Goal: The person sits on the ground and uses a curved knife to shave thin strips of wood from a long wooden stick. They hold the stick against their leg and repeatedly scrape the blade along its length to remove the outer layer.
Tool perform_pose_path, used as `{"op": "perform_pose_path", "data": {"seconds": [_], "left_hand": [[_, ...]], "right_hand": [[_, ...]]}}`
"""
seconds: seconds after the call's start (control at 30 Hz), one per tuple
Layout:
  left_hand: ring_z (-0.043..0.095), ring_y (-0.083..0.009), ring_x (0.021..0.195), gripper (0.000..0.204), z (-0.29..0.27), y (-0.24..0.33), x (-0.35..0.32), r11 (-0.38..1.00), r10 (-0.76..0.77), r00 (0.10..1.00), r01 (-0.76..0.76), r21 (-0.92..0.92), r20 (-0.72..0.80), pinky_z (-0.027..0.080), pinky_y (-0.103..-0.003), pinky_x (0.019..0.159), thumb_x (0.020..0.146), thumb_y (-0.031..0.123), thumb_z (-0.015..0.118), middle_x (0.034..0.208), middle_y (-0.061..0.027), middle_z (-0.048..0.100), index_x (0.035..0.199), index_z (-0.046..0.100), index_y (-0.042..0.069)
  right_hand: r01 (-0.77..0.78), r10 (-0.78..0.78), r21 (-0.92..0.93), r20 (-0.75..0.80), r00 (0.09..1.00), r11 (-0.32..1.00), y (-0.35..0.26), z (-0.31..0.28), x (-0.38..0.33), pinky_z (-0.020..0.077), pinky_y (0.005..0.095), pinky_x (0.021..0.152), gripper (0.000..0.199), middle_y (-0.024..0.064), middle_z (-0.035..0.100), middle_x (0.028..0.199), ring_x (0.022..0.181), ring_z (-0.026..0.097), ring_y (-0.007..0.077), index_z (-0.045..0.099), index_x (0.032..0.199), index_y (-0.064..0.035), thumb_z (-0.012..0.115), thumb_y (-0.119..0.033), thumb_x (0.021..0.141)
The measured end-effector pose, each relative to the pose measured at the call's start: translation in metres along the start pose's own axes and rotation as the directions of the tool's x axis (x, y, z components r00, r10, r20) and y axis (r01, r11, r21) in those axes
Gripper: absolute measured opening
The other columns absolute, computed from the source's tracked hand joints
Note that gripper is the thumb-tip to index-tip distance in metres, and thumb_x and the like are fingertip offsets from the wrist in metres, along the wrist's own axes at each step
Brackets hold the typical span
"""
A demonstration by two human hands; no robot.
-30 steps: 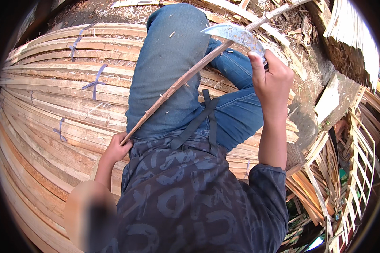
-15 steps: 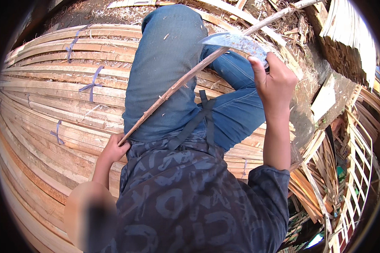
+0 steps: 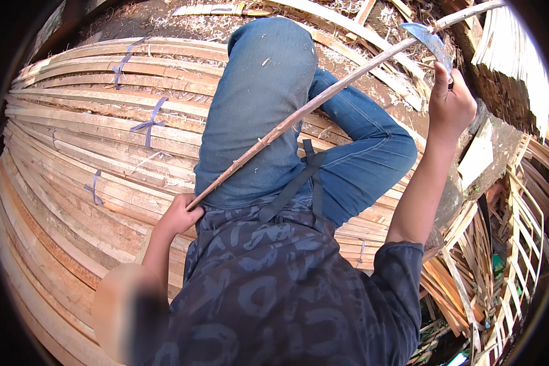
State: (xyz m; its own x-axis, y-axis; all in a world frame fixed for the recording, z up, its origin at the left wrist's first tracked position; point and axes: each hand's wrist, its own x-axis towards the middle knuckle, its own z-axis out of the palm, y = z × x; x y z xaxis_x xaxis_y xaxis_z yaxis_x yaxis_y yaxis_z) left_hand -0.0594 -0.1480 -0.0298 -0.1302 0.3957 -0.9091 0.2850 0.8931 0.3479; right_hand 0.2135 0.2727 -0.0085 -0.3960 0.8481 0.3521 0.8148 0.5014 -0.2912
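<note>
A long, thin wooden stick (image 3: 299, 113) slants across my raised knee, from my hip up to the far right. At my left hip, my left hand (image 3: 178, 215) is closed around its near end. My right hand (image 3: 452, 100) stretches out to the far right, gripping a curved sickle (image 3: 430, 41) whose handle is hidden in the fist. The sickle's blade lies against the stick near its far end. Small bumps and peeled spots show along the stick.
Long sawn wooden strips (image 3: 73, 134) tied with purple cords (image 3: 148, 124) spread out beneath me and to the left. At right are a stone block (image 3: 497, 143), thin split slats (image 3: 463, 268) and a woven lattice (image 3: 524, 244). Wood shavings litter the ground ahead.
My right hand and the sickle have moved farther out along the stick, up and to the right. The left hand keeps hold of the near end.
</note>
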Motion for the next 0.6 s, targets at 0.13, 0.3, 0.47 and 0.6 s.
{"op": "perform_pose_path", "data": {"seconds": [0.13,0.3,0.47,0.6], "left_hand": [[0.043,-0.0176,0.054,0.024,0.000,-0.002,0.000,1.000,-0.009,1.000,0.009,-0.011,-0.003,0.039,-0.035,0.053,0.071,0.018,0.055,0.055,-0.0120,0.046,0.068,0.052,-0.005],[0.042,-0.0164,0.053,0.025,-0.001,-0.004,-0.001,1.000,-0.010,1.000,0.010,0.005,-0.003,0.038,-0.034,0.052,0.071,0.018,0.056,0.053,-0.0108,0.044,0.066,0.050,-0.006],[0.039,-0.0148,0.054,0.025,0.000,-0.002,0.001,1.000,0.026,0.999,-0.026,-0.007,-0.038,0.036,-0.035,0.051,0.072,0.017,0.056,0.053,-0.0092,0.042,0.065,0.049,-0.006],[0.039,-0.0145,0.055,0.023,-0.005,0.005,0.001,1.000,-0.007,1.000,0.007,0.025,0.013,0.036,-0.034,0.051,0.072,0.016,0.055,0.054,-0.0087,0.042,0.065,0.049,-0.005]], "right_hand": [[0.100,-0.103,0.056,0.045,0.994,0.993,-0.016,0.006,-0.024,0.0404,0.0385,0.046,0.048,0.0127,0.051,0.054,0.048,0.052,0.0314,0.055,0.067,-0.0044,0.056,-0.046,0.089],[-0.044,0.044,0.014,0.026,0.999,0.999,-0.004,0.001,-0.006,0.0415,0.0377,0.045,0.051,0.0109,0.053,0.053,0.047,0.053,0.0305,0.058,0.067,-0.0056,0.057,-0.053,0.085],[-0.023,0.024,0.012,-0.133,0.991,1.000,-0.001,0.006,0.001,0.0400,0.0355,0.043,0.051,0.0100,0.054,0.053,0.047,0.052,0.0291,0.059,0.066,-0.0048,0.058,-0.052,0.086],[0.399,-0.406,0.109,0.051,0.912,0.910,-0.050,0.009,-0.030,0.0368,0.0321,0.039,0.051,0.0038,0.045,0.051,0.042,0.049,0.0206,0.046,0.059,-0.0094,0.064,-0.054,0.078]]}}
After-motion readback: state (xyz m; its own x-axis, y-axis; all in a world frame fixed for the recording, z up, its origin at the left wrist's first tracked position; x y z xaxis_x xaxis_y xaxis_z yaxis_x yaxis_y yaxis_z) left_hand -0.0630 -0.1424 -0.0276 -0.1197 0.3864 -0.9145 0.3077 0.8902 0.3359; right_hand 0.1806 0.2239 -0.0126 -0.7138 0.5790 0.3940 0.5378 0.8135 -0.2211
